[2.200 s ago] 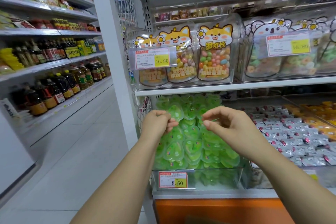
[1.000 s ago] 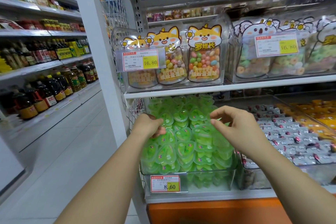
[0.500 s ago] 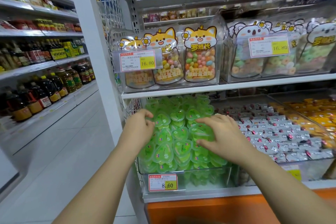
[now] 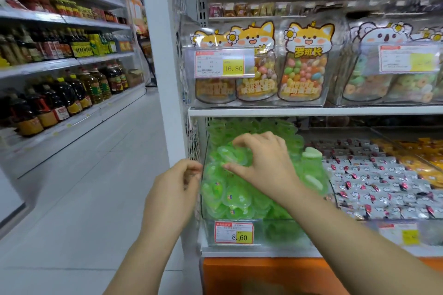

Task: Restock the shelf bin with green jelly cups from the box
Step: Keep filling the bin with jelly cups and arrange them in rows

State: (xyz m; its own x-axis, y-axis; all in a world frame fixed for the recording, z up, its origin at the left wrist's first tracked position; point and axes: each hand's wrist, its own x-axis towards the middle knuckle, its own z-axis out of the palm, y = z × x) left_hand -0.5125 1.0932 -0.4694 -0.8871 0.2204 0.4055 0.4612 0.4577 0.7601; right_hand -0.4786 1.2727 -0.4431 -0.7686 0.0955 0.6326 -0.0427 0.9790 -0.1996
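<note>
A clear shelf bin (image 4: pixel 282 232) on the lower shelf is heaped with green jelly cups (image 4: pixel 230 196). My right hand (image 4: pixel 266 165) lies on top of the heap. Its fingers arch over one green jelly cup (image 4: pixel 227 154) and the thumb sits under that cup's near edge. My left hand (image 4: pixel 177 187) hangs just outside the bin's left wall, with its fingers loosely curled toward the thumb and nothing visible in it. The supply box is not in view.
The bin's front carries a price tag (image 4: pixel 233 232) reading 8.60. To the right sit bins of silver-wrapped sweets (image 4: pixel 374 182). The shelf above (image 4: pixel 311 111) holds candy jars. A white upright post (image 4: pixel 163 60) stands left of the bin, beside an aisle with oil bottles (image 4: pixel 60 100).
My left hand has drawn back out of the heap to the bin's left side. My right hand slid left across the cups, and its fingers arched around one cup.
</note>
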